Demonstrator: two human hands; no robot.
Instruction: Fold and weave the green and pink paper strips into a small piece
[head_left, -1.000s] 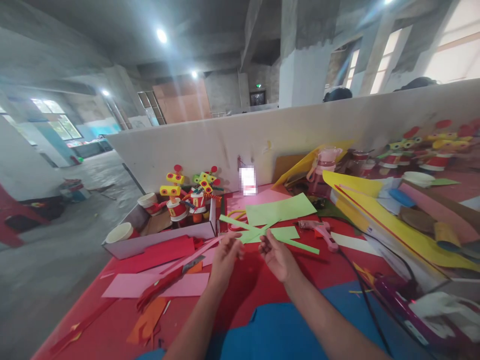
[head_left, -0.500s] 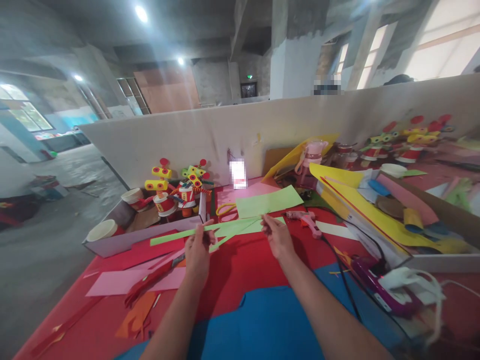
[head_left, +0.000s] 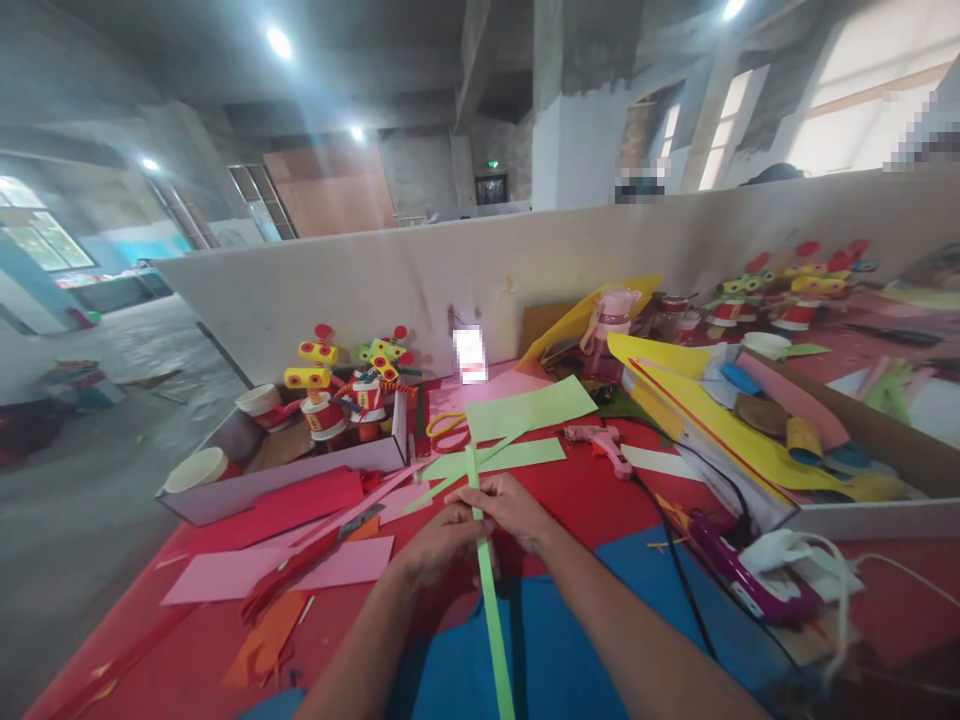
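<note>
A long, narrow light-green paper strip [head_left: 491,610] runs lengthwise between my hands, one end pointing away from me, the other reaching down toward my body. My left hand [head_left: 448,540] pinches it from the left. From the other side my right hand [head_left: 514,508] grips the same strip, the fingers of both hands touching or overlapping. Just beyond them lie more light-green paper pieces [head_left: 532,452] and a larger green sheet [head_left: 536,408]. A pink glue gun [head_left: 604,445] rests to the right of the green paper.
Paper-cup figures [head_left: 326,415] stand in a box [head_left: 300,490] at the left. Pink paper [head_left: 225,575] and orange scraps [head_left: 264,635] lie nearer. Yellow scissors handles [head_left: 442,425] show behind. On the right are a box of paper scraps [head_left: 862,525], a purple power strip [head_left: 742,570] and cables.
Both hands have come together and nearer to me. The green strip, which lay crosswise at my left hand, now points lengthwise and is held by both hands.
</note>
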